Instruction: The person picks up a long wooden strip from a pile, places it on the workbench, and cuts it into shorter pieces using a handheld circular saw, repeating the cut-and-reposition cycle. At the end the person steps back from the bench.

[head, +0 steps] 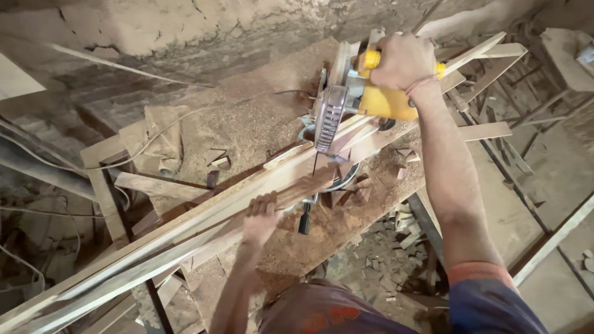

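A yellow and grey mitre saw (346, 102) stands on a sawdust-covered bench (260, 124). My right hand (402, 60) grips the saw's yellow handle from above. Several long wooden strips (185, 232) lie bundled under the saw head, running from lower left to upper right. My left hand (261, 216) presses down on these strips just left of the blade, fingers curled over their edge.
Small wood offcuts (396, 241) litter the floor below the bench and lie beside the saw base. A power cable (185, 120) trails across the sawdust to the left. More wooden strips (489, 68) lean at the upper right. A cracked wall (185, 31) is behind.
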The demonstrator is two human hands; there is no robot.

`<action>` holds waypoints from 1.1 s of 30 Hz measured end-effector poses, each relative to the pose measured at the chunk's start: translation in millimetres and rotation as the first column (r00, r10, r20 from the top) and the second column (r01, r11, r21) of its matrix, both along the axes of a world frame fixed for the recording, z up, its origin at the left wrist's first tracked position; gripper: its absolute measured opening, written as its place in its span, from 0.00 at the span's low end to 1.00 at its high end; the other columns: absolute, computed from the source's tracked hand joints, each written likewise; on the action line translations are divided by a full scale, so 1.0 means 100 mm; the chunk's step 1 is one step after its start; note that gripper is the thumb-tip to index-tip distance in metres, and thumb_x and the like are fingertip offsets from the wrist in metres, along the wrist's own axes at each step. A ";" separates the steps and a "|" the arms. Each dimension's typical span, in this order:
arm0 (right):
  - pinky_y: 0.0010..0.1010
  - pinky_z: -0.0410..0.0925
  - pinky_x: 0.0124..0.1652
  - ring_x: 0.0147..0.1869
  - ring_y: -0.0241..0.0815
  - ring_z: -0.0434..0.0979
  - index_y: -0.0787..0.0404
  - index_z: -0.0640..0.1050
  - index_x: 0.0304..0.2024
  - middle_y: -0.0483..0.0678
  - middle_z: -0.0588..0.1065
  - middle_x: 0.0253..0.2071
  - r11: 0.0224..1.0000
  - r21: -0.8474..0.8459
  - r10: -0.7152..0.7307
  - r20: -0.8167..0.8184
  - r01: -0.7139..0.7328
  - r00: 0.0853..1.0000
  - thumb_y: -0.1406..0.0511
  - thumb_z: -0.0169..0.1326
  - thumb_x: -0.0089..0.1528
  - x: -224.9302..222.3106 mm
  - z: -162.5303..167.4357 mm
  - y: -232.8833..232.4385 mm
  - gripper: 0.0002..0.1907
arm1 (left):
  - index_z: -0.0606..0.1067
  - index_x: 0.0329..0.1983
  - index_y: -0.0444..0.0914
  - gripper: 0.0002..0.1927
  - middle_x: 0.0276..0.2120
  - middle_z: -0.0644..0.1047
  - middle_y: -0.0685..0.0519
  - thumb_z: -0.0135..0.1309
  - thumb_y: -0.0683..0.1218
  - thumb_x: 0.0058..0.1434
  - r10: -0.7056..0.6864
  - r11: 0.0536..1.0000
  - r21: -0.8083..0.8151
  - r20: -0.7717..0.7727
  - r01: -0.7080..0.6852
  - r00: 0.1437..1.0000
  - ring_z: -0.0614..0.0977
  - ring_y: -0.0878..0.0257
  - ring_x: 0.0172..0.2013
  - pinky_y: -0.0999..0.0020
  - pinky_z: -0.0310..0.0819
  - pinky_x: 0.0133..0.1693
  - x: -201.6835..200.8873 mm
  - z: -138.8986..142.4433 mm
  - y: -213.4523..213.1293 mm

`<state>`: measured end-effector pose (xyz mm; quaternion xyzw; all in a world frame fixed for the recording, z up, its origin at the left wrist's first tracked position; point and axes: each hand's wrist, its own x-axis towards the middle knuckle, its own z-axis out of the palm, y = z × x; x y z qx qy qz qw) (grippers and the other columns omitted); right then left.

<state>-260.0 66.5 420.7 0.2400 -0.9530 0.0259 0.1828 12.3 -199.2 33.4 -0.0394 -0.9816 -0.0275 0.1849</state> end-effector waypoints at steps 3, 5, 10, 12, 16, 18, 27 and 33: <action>0.53 0.73 0.43 0.40 0.64 0.81 0.56 0.85 0.38 0.61 0.80 0.35 1.000 0.010 0.027 0.004 -0.027 1.000 0.56 0.59 0.48 -0.06 -0.05 0.04 0.18 | 0.68 0.68 0.39 0.27 0.48 0.79 0.42 0.49 0.48 0.65 0.024 0.996 -0.084 0.378 0.009 0.925 0.84 0.50 0.46 0.63 0.83 0.33 -0.17 0.19 -0.24; 0.52 0.74 0.44 0.41 0.64 0.81 0.57 0.84 0.38 0.61 0.80 0.35 0.999 0.037 0.013 0.025 -0.014 1.000 0.55 0.60 0.49 -0.08 -0.06 0.05 0.18 | 0.60 0.71 0.42 0.22 0.48 0.79 0.43 0.41 0.51 0.78 0.131 0.990 -0.077 0.791 -0.115 0.598 0.88 0.53 0.42 0.65 0.81 0.32 -0.34 0.30 -0.39; 0.52 0.73 0.41 0.38 0.63 0.81 0.55 0.85 0.36 0.61 0.80 0.33 0.999 0.018 0.040 0.013 -0.040 0.999 0.57 0.60 0.47 -0.07 -0.03 0.03 0.17 | 0.77 0.48 0.40 0.15 0.49 0.80 0.47 0.54 0.54 0.67 -0.184 0.982 -0.093 -0.310 0.162 0.933 0.81 0.53 0.46 0.56 0.83 0.42 -0.32 0.23 -0.50; 0.52 0.73 0.40 0.37 0.63 0.81 0.55 0.84 0.36 0.61 0.79 0.32 0.999 0.007 0.033 0.026 -0.033 0.999 0.57 0.60 0.46 -0.06 -0.02 0.03 0.17 | 0.77 0.48 0.40 0.16 0.48 0.80 0.48 0.55 0.53 0.64 -0.166 0.985 -0.097 -0.347 0.140 0.923 0.81 0.52 0.47 0.54 0.82 0.45 -0.25 0.15 -0.48; 0.51 0.74 0.40 0.37 0.63 0.81 0.57 0.84 0.35 0.61 0.79 0.32 0.999 0.027 0.026 0.028 -0.027 0.999 0.57 0.60 0.48 -0.04 -0.01 0.04 0.16 | 0.77 0.47 0.38 0.12 0.47 0.80 0.48 0.56 0.48 0.64 0.043 0.998 0.052 -0.249 -0.031 0.967 0.81 0.50 0.49 0.52 0.78 0.49 -0.19 0.07 -0.37; 0.51 0.74 0.40 0.38 0.63 0.81 0.57 0.84 0.35 0.60 0.79 0.32 0.999 0.029 0.032 0.029 -0.033 0.999 0.57 0.60 0.48 -0.04 -0.03 0.05 0.16 | 0.76 0.46 0.38 0.10 0.48 0.80 0.47 0.55 0.46 0.64 0.074 0.996 0.069 -0.220 -0.060 0.973 0.81 0.49 0.49 0.51 0.77 0.51 -0.17 0.07 -0.32; 0.53 0.73 0.40 0.40 0.62 0.81 0.56 0.84 0.38 0.58 0.80 0.35 0.997 0.072 0.019 0.022 -0.021 1.000 0.54 0.61 0.49 -0.12 -0.11 0.08 0.19 | 0.74 0.55 0.38 0.20 0.50 0.78 0.41 0.54 0.50 0.61 0.178 0.982 0.109 -0.254 -0.155 0.951 0.80 0.45 0.47 0.46 0.73 0.52 0.00 0.17 -0.15; 0.55 0.73 0.40 0.39 0.62 0.82 0.52 0.85 0.44 0.58 0.81 0.35 0.996 0.087 0.020 0.045 -0.024 0.999 0.51 0.60 0.53 -0.19 -0.19 0.15 0.21 | 0.75 0.53 0.40 0.13 0.49 0.78 0.45 0.52 0.51 0.70 0.126 0.954 0.250 0.163 -0.165 0.979 0.78 0.47 0.50 0.48 0.71 0.56 -0.10 0.29 -0.31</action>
